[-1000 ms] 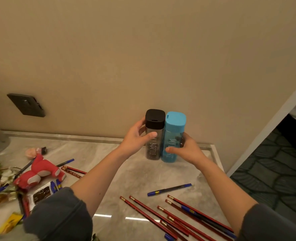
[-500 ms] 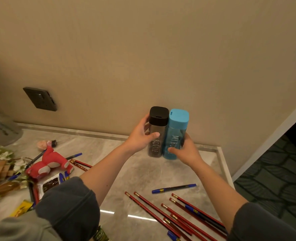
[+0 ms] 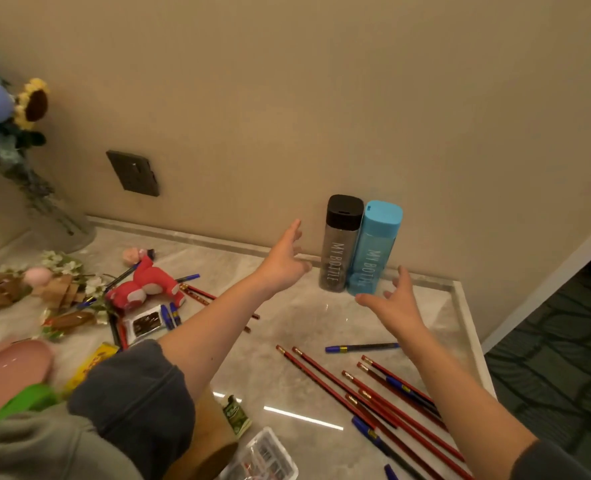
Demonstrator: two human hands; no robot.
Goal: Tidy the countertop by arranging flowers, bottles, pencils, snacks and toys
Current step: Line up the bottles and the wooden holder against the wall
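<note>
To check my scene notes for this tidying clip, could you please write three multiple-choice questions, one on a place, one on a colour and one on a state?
1. Where do the grey bottle and the blue bottle stand?
A. Lying flat at the front edge.
B. Upright at the wall, near the countertop's right end.
C. Stacked one on the other.

2. What colour is the grey bottle's cap?
A. White.
B. Red.
C. Black.

3. How are the hands?
A. Both open, gripping nothing.
B. Both gripping bottles.
C. One clenched in a fist.

Answers:
1 B: they stand side by side against the wall.
2 C: the black cap tops it.
3 A: the left hand and right hand show spread fingers.
</note>
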